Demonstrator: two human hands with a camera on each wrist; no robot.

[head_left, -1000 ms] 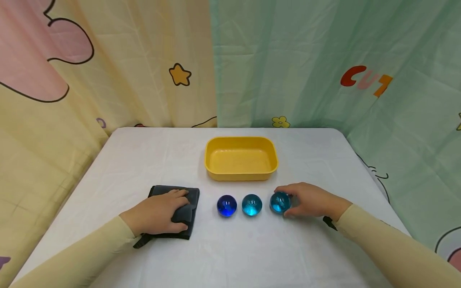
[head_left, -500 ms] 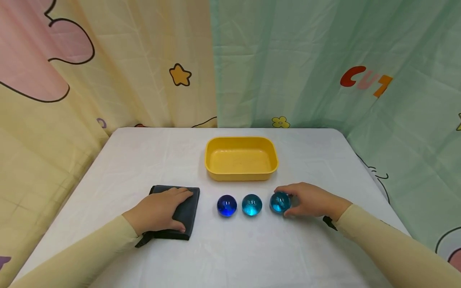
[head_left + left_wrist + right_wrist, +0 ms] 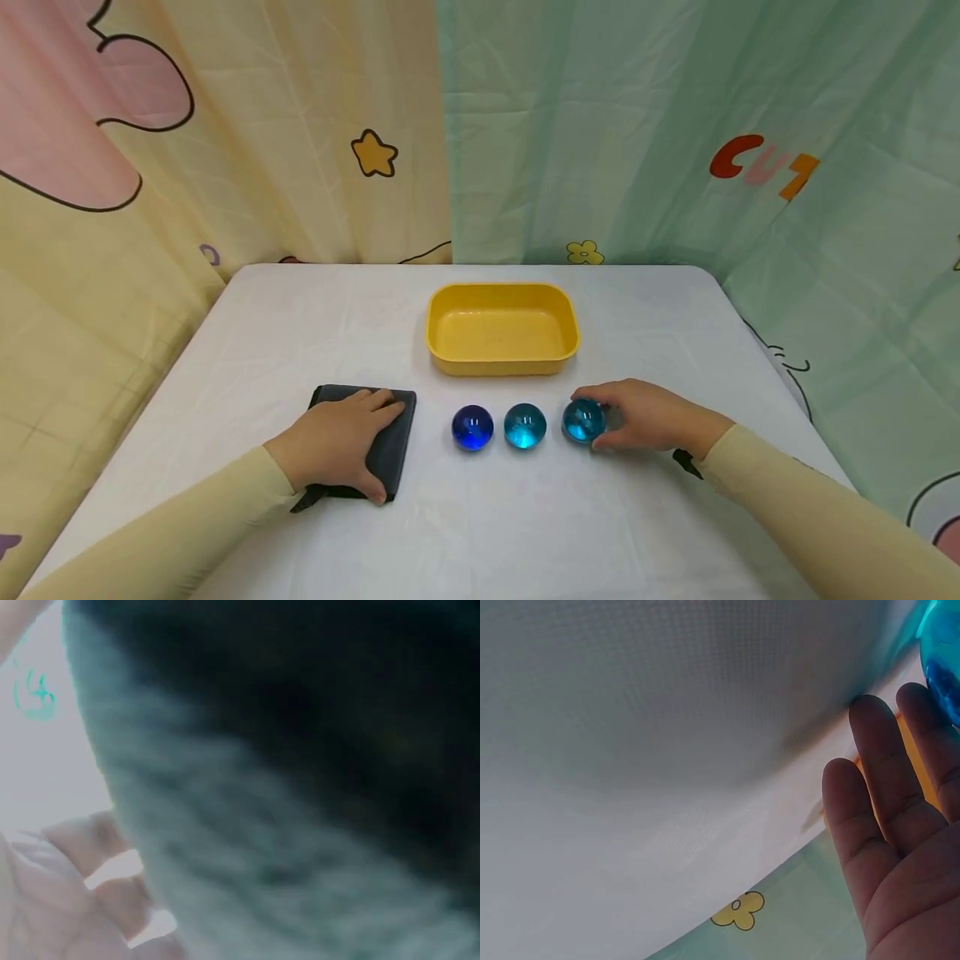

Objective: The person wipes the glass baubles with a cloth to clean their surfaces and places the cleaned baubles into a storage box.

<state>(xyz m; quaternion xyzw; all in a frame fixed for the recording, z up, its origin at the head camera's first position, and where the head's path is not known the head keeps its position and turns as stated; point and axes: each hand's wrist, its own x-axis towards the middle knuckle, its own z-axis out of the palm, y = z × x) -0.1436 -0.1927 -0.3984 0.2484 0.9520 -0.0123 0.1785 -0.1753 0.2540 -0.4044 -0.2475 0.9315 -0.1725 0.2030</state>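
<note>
My left hand (image 3: 330,442) lies over a flat black wallet (image 3: 395,442), fingers bent at its far edge and thumb at its near edge. In the left wrist view the wallet (image 3: 247,795) fills most of the picture, dark and blurred, with fingers (image 3: 112,900) showing at lower left. My right hand (image 3: 645,414) holds a teal glass ball (image 3: 581,421) between thumb and forefinger. The right wrist view shows that ball (image 3: 946,652) at the upper right edge beside extended fingers (image 3: 889,765). To its left sit a second teal ball (image 3: 524,427) and a deep blue ball (image 3: 472,428).
A yellow rectangular tub (image 3: 502,367) stands behind the row of balls with nothing inside. Everything is on a white-covered table (image 3: 517,533). Yellow and green curtains (image 3: 585,125) enclose the far side and both sides.
My left hand has shifted on the wallet: the thumb is now nearer its front edge and the fingers are more bent. A flap seen earlier under that hand no longer shows. My right hand is still.
</note>
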